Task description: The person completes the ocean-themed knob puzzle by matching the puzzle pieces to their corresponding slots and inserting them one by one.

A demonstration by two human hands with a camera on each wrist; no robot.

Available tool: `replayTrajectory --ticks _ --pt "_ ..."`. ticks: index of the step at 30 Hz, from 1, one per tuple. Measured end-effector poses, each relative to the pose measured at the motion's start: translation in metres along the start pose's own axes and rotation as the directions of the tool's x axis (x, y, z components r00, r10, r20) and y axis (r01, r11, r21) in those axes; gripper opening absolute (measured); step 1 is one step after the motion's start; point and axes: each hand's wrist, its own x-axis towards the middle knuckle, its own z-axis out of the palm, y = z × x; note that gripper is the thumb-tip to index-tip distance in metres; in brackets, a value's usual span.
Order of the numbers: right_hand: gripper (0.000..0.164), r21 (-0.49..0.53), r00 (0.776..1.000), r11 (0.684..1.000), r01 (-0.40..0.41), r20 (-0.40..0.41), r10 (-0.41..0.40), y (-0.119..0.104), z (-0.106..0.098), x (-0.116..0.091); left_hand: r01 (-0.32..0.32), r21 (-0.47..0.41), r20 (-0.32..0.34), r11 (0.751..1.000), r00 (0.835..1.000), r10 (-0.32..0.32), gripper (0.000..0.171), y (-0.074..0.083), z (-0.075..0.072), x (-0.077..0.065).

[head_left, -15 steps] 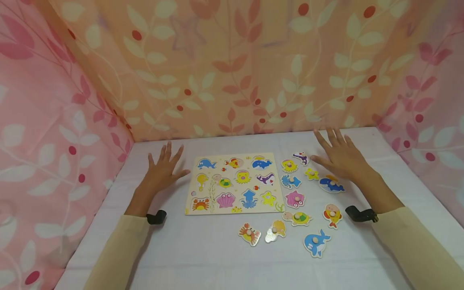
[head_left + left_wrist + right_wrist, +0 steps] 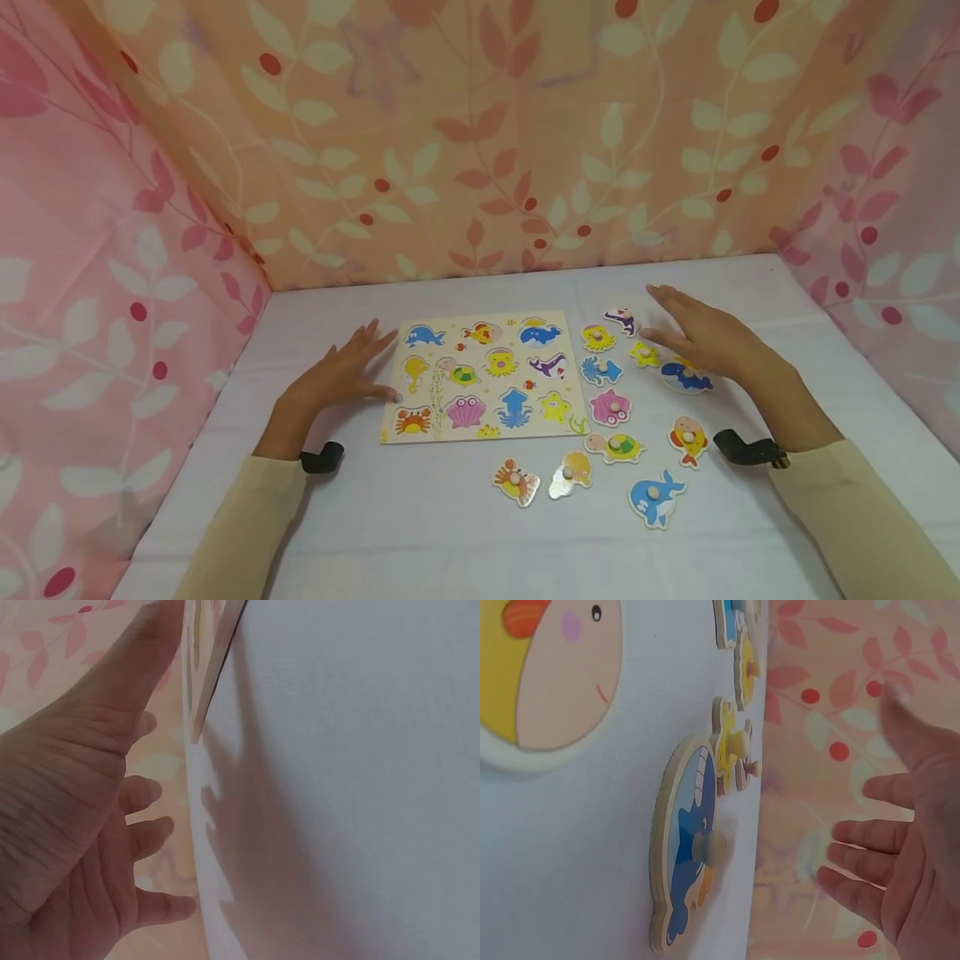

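Though thin, colourful puzzle board (image 2: pixel 486 383)

We bring our left hand (image 2: pixel 330 372) closer to the board (image 2: pixel 483 392), thumb (image 2: pixel 377 391) now at its left edge, our right hand (image 2: pixel 714 340) turns inward, its fingers (image 2: pixel 678 302) closer together.

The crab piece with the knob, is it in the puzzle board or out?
Out: in the head view, the crab piece lies on the white surface, with a gap between it and the puzzle board.
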Motion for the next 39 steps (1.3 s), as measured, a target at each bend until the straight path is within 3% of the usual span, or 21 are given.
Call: replayTrajectory --ticks 11,17,39 --pt "0.043 0.018 0.998 0.999 0.037 0.041 -0.038 -0.004 0.007 0.003 0.036 -0.017 0.061 0.999 0.998 -0.035 0.114 0.011 0.000 -0.001" --pt "0.031 0.030 0.997 0.999 0.021 0.077 -0.024 -0.004 0.009 0.005 0.046 0.003 0.074 0.999 0.996 -0.046 0.113 0.011 0.001 0.001" --pt "0.021 0.030 0.996 0.998 0.053 0.072 -0.055 -0.004 0.016 0.009 0.045 -0.028 0.084 0.999 0.996 -0.043 0.106 0.010 0.007 -0.008"
